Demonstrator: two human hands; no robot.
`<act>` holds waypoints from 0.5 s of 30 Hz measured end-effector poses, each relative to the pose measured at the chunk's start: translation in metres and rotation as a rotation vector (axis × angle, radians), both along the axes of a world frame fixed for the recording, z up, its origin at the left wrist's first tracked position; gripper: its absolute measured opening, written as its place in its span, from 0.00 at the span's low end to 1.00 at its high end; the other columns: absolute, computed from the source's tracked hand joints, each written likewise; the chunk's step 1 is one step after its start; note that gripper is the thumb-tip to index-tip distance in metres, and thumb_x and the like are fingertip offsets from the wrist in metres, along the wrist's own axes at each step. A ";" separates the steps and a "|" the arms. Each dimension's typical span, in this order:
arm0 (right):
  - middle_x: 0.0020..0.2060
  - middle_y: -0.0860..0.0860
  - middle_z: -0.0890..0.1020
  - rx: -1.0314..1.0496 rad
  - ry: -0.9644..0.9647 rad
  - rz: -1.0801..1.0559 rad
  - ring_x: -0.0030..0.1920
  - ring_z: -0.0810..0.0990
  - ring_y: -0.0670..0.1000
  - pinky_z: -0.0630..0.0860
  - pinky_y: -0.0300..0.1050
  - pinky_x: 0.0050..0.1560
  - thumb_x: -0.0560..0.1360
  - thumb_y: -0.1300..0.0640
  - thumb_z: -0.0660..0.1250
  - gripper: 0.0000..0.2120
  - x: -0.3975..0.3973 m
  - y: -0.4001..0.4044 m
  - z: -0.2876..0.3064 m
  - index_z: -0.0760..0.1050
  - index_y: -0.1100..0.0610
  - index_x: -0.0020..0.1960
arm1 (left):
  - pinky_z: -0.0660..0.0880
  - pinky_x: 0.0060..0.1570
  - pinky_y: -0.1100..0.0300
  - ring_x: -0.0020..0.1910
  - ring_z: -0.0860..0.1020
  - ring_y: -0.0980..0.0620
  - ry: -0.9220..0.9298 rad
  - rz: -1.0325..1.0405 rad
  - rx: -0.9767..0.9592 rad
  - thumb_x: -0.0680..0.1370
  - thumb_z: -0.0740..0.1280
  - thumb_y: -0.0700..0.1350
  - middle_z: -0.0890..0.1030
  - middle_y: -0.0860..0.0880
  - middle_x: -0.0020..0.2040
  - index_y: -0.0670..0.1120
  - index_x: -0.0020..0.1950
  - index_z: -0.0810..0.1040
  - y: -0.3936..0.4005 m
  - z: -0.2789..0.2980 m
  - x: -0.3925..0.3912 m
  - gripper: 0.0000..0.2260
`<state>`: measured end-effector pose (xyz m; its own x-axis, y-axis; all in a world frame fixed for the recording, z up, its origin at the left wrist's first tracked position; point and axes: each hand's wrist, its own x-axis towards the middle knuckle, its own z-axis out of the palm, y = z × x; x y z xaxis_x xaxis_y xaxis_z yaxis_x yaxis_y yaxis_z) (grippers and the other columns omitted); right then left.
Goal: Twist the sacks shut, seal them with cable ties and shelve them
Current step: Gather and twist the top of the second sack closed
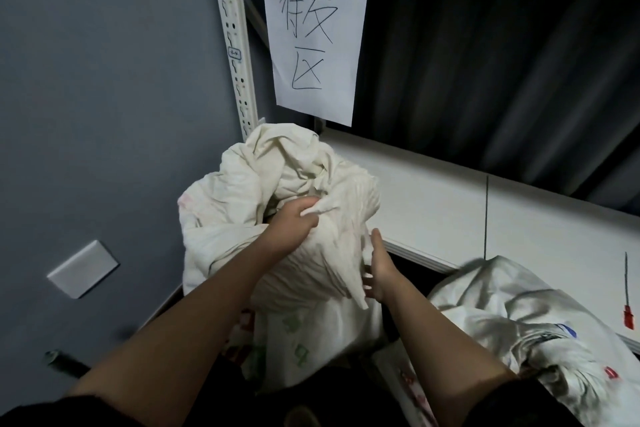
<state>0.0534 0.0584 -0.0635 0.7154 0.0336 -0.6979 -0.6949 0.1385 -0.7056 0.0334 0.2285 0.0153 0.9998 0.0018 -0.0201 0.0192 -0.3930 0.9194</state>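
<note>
Cream woven cloth fills the middle of the view: a bulky sack [277, 218] stands upright against the corner of the shelving, its long axis running from the floor up toward the perforated white upright [235, 45], its loose mouth bunched and open at the top. The left hand [294, 222] reaches forward from a bare, extended forearm, fingers curled round a fold of the sack's mouth and pinching it (the fold juts out to the right of the knuckles). The bulk of the sack lies below and around this hold, with the rumpled top edge rising beyond it. The right hand [379, 265] is raised at the sack's right flank, palm turned inward, fingers straight and spread, touching a hanging flap of cloth without closing on it.

A second sack [519, 315] slumps at lower right, partly under the edge of the white shelf board [433, 198]. On that board lie a thin dark cable tie [486, 215], pointing away from the viewer, and a red-headed tie [627, 295] near the frame's edge. A handwritten paper sign [313, 31] hangs from the upper shelf.
</note>
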 end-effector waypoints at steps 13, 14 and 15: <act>0.52 0.64 0.82 0.030 -0.219 -0.135 0.40 0.83 0.57 0.79 0.46 0.40 0.69 0.61 0.73 0.21 0.017 -0.039 0.037 0.76 0.66 0.61 | 0.72 0.42 0.76 0.41 0.78 0.68 0.020 -0.163 -0.155 0.76 0.59 0.31 0.81 0.57 0.46 0.50 0.54 0.79 -0.038 0.025 -0.033 0.17; 0.51 0.65 0.81 -0.009 -0.267 -0.158 0.37 0.82 0.54 0.79 0.42 0.37 0.70 0.65 0.71 0.20 0.016 -0.043 0.045 0.75 0.61 0.62 | 0.72 0.45 0.74 0.44 0.78 0.65 0.015 -0.168 -0.141 0.76 0.59 0.31 0.81 0.56 0.48 0.49 0.56 0.79 -0.041 0.021 -0.034 0.17; 0.46 0.63 0.80 -0.072 -0.329 -0.197 0.30 0.80 0.48 0.76 0.36 0.30 0.72 0.68 0.68 0.20 0.012 -0.046 0.057 0.73 0.56 0.61 | 0.72 0.49 0.71 0.48 0.78 0.62 -0.004 -0.156 -0.101 0.76 0.59 0.32 0.81 0.55 0.50 0.49 0.58 0.78 -0.044 0.016 -0.035 0.18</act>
<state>0.0656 0.0120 -0.0064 0.8893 -0.1680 -0.4253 -0.3945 0.1886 -0.8994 -0.0014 0.1843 0.0313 0.9879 -0.1552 -0.0084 -0.0385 -0.2968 0.9541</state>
